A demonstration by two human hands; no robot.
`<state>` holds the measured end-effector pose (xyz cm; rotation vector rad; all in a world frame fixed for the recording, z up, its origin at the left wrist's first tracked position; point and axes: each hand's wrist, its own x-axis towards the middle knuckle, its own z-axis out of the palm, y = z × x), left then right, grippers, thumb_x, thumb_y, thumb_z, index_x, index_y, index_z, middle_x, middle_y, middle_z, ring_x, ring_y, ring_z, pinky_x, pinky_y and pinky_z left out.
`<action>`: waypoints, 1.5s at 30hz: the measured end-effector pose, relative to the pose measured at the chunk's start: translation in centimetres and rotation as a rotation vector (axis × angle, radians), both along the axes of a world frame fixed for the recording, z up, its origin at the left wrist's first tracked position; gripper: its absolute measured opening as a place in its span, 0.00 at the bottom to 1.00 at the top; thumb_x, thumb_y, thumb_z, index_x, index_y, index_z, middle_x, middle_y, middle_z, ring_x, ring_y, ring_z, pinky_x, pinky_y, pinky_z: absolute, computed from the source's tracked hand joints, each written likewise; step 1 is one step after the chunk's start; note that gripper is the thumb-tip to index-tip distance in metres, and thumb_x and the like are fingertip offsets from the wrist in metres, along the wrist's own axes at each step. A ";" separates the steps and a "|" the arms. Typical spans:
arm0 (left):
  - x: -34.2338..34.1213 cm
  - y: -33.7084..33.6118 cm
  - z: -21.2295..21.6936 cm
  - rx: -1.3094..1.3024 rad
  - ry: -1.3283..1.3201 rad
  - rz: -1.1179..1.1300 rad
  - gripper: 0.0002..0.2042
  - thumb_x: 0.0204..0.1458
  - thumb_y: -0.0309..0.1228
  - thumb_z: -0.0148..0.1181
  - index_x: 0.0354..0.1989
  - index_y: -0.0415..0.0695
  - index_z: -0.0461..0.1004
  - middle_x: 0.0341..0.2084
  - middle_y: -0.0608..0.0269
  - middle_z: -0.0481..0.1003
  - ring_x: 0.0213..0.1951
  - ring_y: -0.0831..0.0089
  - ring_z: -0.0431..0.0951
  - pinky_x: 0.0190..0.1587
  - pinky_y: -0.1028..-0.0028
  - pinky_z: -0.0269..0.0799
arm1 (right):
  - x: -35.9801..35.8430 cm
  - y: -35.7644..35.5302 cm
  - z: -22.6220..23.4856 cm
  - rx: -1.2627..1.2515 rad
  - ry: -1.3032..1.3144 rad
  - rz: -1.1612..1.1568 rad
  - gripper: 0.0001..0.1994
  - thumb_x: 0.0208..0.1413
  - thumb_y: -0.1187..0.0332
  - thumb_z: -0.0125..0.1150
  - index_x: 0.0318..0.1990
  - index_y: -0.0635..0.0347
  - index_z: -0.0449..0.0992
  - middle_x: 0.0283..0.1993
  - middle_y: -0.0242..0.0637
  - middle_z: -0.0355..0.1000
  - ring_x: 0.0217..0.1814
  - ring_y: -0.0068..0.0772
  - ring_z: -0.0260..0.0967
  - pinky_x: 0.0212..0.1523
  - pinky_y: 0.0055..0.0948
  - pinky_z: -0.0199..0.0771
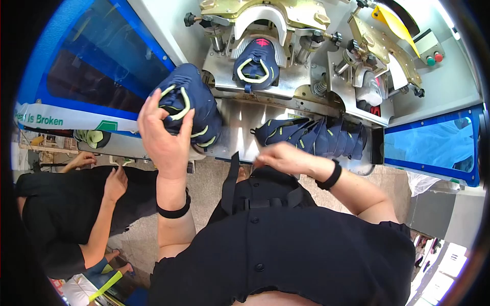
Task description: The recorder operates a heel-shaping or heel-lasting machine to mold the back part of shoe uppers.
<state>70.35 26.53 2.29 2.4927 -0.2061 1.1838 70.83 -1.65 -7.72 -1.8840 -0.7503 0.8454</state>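
Note:
My left hand (162, 140) grips the heel of a navy shoe upper (179, 84) with a lime collar, thumb and fingers at either side of the opening. Under it lies at least one more navy upper (209, 125). My right hand (287, 157) is closed, fingers curled in, just in front of a row of overlapping navy uppers (311, 135) on the metal ledge. Whatever its fingers hold, if anything, is hidden. Another navy upper (256, 64) with a pink mark on its toe sits in the machine's middle station, below a white curved pad (261, 16).
A second station (372, 84) with clamps and springs stands at the right, near green and red buttons (435, 58). Blue-framed windows (102, 56) flank the machine. A co-worker in black (76, 214) works at the left, both hands over a bench.

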 end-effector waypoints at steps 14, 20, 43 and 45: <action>0.1 1.0 0.4 -0.037 0.120 0.094 0.26 0.44 0.36 0.73 0.49 0.39 0.68 0.49 0.48 0.71 0.50 0.49 0.72 0.53 0.60 0.67 | -5.7 0.0 -14.1 -0.448 0.024 0.004 0.18 0.59 0.57 0.53 0.52 0.54 0.73 0.52 0.51 0.73 0.53 0.55 0.71 0.49 0.48 0.72; 0.3 1.3 0.1 -0.107 0.104 0.083 0.28 0.41 0.36 0.75 0.47 0.38 0.67 0.48 0.49 0.72 0.50 0.50 0.72 0.53 0.60 0.68 | 3.0 3.8 4.0 -0.032 -1.070 -0.550 0.17 0.49 0.67 0.67 0.47 0.54 0.72 0.43 0.39 0.70 0.41 0.44 0.73 0.36 0.37 0.74; -0.9 2.3 0.2 -0.280 0.045 -0.034 0.33 0.36 0.35 0.76 0.52 0.38 0.68 0.51 0.46 0.69 0.52 0.49 0.71 0.52 0.60 0.70 | 2.1 8.9 23.7 0.276 -1.287 -0.528 0.13 0.44 0.73 0.70 0.31 0.64 0.69 0.40 0.43 0.70 0.40 0.48 0.68 0.40 0.37 0.69; -0.9 2.4 0.3 -0.164 0.046 -0.022 0.30 0.37 0.33 0.75 0.50 0.39 0.70 0.52 0.46 0.70 0.52 0.49 0.72 0.52 0.60 0.70 | 2.1 8.8 22.8 0.312 -1.186 -0.511 0.12 0.44 0.73 0.68 0.32 0.63 0.69 0.39 0.45 0.70 0.39 0.49 0.69 0.40 0.38 0.69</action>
